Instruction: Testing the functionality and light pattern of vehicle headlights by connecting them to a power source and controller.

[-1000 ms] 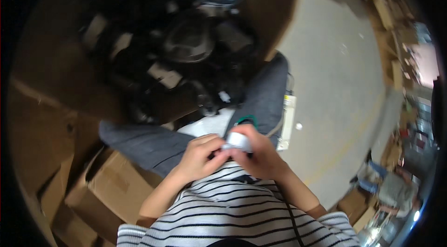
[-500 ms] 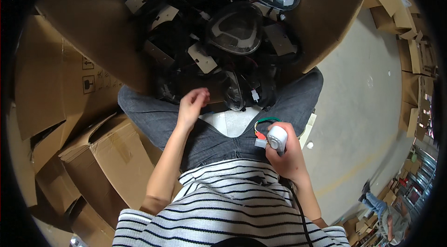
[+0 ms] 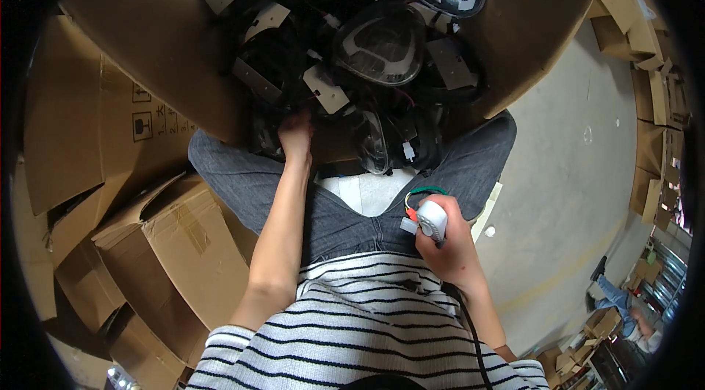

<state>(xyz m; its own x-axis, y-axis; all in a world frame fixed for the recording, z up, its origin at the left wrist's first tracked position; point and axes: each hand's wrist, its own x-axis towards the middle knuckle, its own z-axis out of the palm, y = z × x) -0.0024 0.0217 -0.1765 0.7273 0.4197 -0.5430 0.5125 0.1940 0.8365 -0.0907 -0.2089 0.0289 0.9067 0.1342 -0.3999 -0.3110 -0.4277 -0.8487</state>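
My right hand (image 3: 454,250) is closed around a small white device (image 3: 432,219) with red and green wires and a white connector at its tip, held above my lap. My left hand (image 3: 296,136) reaches forward into a large brown cardboard box (image 3: 158,37) and touches the black parts near its front edge; its fingers are partly hidden among them. The box holds several black lamp units with clear lenses (image 3: 382,45), black cables and white tags. I sit with blue jeans (image 3: 242,184) under the box and a striped shirt below.
Flattened and open cardboard boxes (image 3: 183,243) are stacked at my left. A grey concrete floor (image 3: 573,192) lies to the right, with more cardboard (image 3: 646,37) along the far right and a seated person's legs (image 3: 613,294) at the lower right.
My left hand left the white device and moved forward into the box of black lamp parts. My right hand kept the device and shifted right, low over my lap.
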